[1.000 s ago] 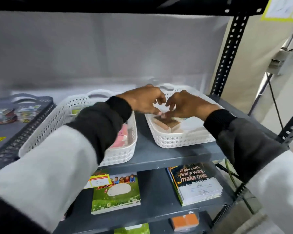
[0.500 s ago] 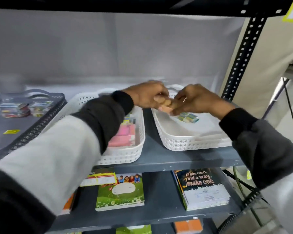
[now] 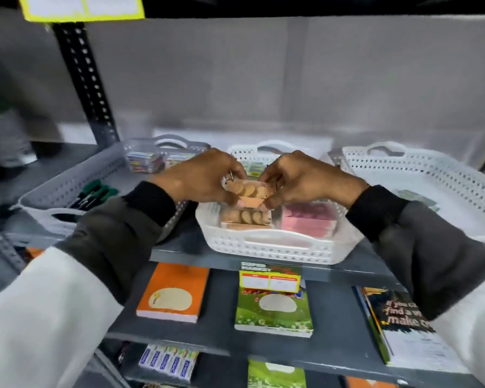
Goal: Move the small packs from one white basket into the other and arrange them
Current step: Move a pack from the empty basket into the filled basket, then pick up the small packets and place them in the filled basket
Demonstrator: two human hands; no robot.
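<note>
A dark grey metal shelf (image 3: 179,252) with perforated black uprights stands against a pale grey wall. A black-covered book (image 3: 398,317) on the lower shelf reads "If you can't find a way make one"; a yellow-and-red shelf label (image 3: 269,281) is too blurred to read. The view has swung left since a second ago, and both hands have carried the brown clear-wrapped small pack (image 3: 247,191) out of the right-hand white perforated plastic basket (image 3: 431,175). The left hand (image 3: 199,177) and right hand (image 3: 300,177) pinch its ends, holding it just above the middle white perforated plastic basket (image 3: 263,245), over stacked brown and pink packs.
</note>
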